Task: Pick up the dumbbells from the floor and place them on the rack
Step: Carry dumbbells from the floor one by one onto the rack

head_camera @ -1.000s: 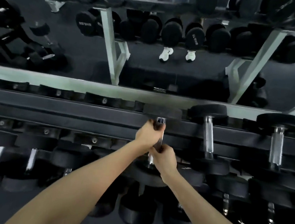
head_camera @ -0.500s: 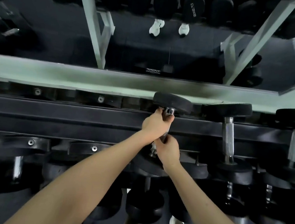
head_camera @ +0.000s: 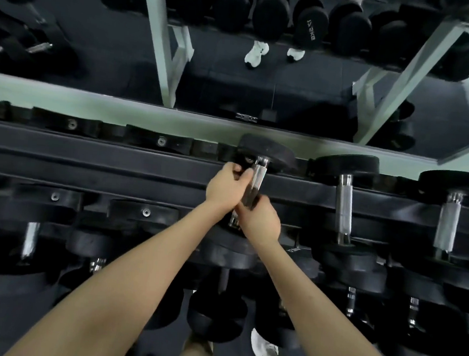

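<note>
Both our hands clasp the dumbbell [head_camera: 257, 177] by its handle: left hand [head_camera: 225, 189] just behind the far head, right hand [head_camera: 262, 223] nearer us by the closer head. The dumbbell lies across the top tier of the rack [head_camera: 115, 164], under our grip. We should seat both heads squarely, then slip our fingers out sideways.

The black steel tiered rack [head_camera: 115, 167] carries black rubber-headed, chrome-handled dumbbells across its top rails: the middle dumbbell [head_camera: 266, 152], a second dumbbell [head_camera: 344, 204] beside it, a third dumbbell [head_camera: 447, 222] rightmost. Similar lower-tier dumbbells [head_camera: 31, 239] sit below.
</note>
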